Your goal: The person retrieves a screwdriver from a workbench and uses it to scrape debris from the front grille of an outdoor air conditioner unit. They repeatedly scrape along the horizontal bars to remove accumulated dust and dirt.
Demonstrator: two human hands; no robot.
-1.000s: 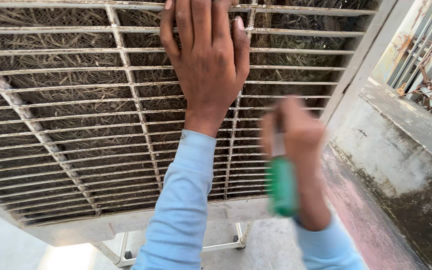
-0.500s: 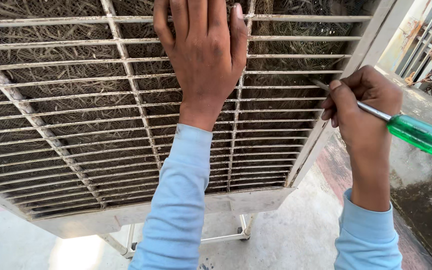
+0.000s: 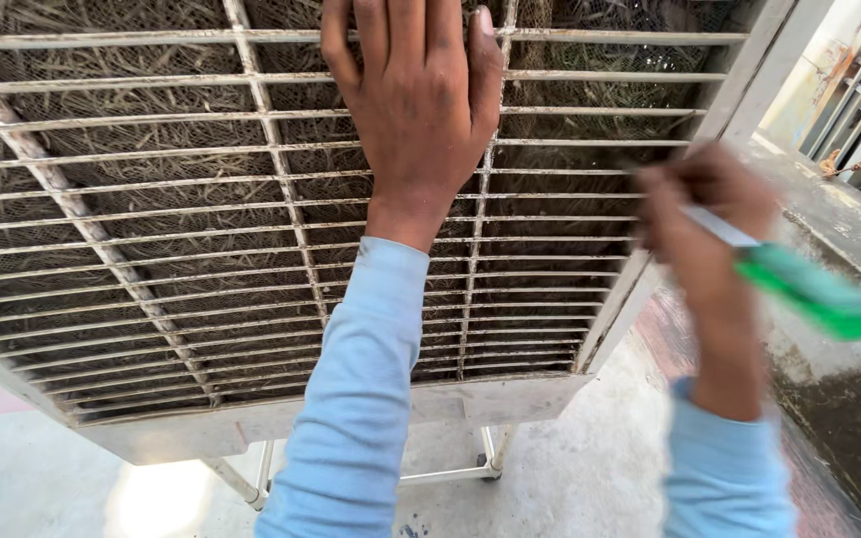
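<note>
Screwdriver [image 3: 809, 289], green-handled with a bright metal shaft: held in the right hand [image 3: 705, 224] at the right of the scene, just beside the right edge of the cooler panel; handle points out to the right and slightly down, shaft runs back up into the fist. Right hand: fingers clenched around the shaft, motion-blurred, so the tip cannot be made out. Left hand [image 3: 416, 100]: laid flat, fingers released and spread, palm pressed on the louvred grille [image 3: 151, 229] in the upper middle. Grille: off-white slatted panel, dusty, tilted, backed by straw-like cooling pad [image 3: 102, 130] behind mesh. Both forearms in light blue sleeves [image 3: 361, 399]. Metal stand [image 3: 430, 473]: white tube frame, under the panel, on the concrete floor [image 3: 570, 488]. Low concrete wall [image 3: 839, 399]: right, stained.
</note>
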